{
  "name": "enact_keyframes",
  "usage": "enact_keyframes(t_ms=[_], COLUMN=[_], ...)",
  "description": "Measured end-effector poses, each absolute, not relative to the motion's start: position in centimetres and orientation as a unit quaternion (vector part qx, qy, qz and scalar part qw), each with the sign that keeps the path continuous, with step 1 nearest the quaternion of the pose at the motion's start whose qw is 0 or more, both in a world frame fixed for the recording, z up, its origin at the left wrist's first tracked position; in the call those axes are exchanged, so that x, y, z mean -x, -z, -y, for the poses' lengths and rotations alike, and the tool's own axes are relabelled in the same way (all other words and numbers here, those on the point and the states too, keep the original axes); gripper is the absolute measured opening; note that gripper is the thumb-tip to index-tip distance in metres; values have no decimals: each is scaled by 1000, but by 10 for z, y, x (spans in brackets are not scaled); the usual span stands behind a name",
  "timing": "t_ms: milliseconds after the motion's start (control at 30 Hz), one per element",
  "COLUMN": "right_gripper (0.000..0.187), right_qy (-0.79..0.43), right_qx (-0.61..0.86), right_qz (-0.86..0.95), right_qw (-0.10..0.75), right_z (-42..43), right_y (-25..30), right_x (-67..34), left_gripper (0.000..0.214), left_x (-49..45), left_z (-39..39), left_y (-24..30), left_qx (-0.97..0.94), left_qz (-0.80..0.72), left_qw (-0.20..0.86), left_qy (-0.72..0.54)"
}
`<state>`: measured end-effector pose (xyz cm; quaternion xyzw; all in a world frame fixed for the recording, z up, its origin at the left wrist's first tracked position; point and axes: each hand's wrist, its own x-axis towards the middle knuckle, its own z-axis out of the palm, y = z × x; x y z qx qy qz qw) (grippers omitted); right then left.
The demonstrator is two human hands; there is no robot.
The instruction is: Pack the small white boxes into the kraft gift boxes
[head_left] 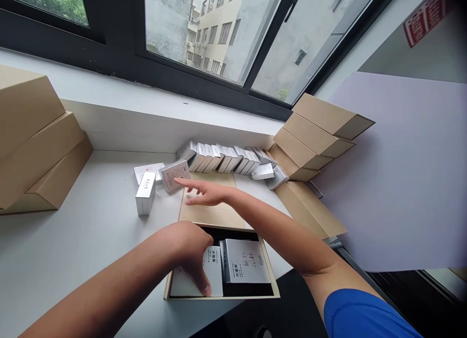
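Observation:
My left hand grips a white tea carton in the left part of an open box with a tan rim and black inside. The thumb lies on the carton's near side; the other fingers are hidden. To its right in the same box sits a silver-grey tea carton. My right hand is stretched out above the box's tan lid, fingers apart and holding nothing. Its index fingertip is at a leaning white carton; whether they touch, I cannot tell.
Left of that, a small carton stands upright by a flat-lying one. A row of several white cartons lines the window wall. Stacked tan boxes rise at right, larger tan boxes at left. The white table's front edge is close.

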<state>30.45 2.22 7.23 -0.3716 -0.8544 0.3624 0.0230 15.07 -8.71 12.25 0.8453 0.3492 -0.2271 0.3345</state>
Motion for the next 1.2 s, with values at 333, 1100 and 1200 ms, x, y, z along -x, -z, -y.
enact_keyframes(t_ms=[333,1100,1200], right_gripper=[54,62,49], right_qy=[-202,-233,-178], right_qx=[578,475,523], right_qz=[790,846,830], right_qw=[25,-64,-70], right_z=[-49,-71,-67], right_y=[-55,-91,-86], right_x=[-361,-258,-309], left_gripper=[66,69,63], left_x=[-154,-156,-156], left_z=[87,85,84], left_y=[-126,-121,-123], left_qx=[-848,-850,-847], left_qz=[-338,-327,-328], left_qw=[324,342,345], left_qy=[248,234,237])
